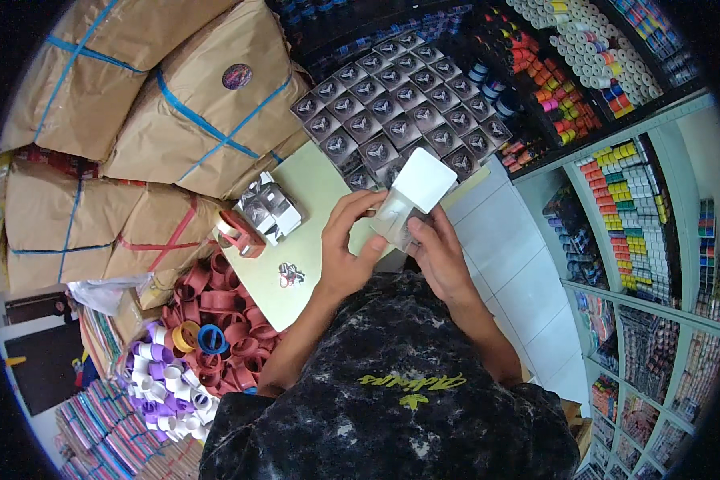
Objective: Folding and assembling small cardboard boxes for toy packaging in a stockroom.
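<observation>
Hands (346, 238), a white-flapped box (392, 222) between them

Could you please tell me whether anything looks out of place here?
Mildly: a blue ring and a yellow ring lie at the edge of the brownish-red rings left of the table, standing out by colour.

A small box (393, 226) is held in the air, set askew, between the left hand (352, 240) and the right hand (440, 260), with fingers against both sides. Its squarish flap (426, 181) stands open, reaching away from the person and slightly right, with a plain, bright white face showing. The body looks pale grey, darker toward the right thumb (shadow, print or contents, I cannot tell which).
</observation>
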